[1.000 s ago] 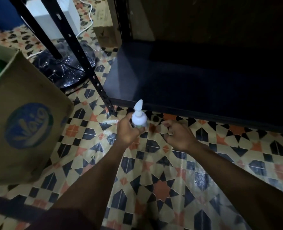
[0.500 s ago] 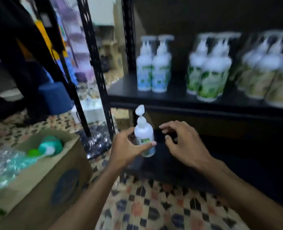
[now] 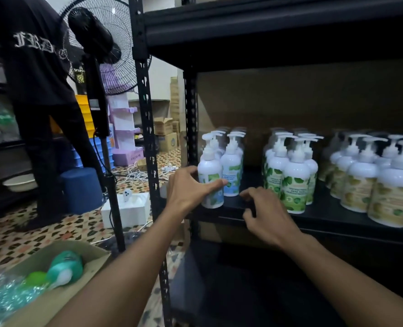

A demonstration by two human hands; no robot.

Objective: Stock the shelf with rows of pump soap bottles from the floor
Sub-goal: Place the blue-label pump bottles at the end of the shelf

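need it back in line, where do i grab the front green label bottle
Grip the wide white body of the front green-label bottle, coming straight in from the shelf front. It stands upright at the edge with bottles close behind; the slim pump likely gives a poor hold.

You have a bare strip of shelf (image 3: 252, 177) open between the blue-label bottles (image 3: 232, 166) and the green-label bottles (image 3: 295, 182). The black upright (image 3: 191, 128) walls off your left. Above the pumps, room runs clear up to the upper shelf (image 3: 278, 36).
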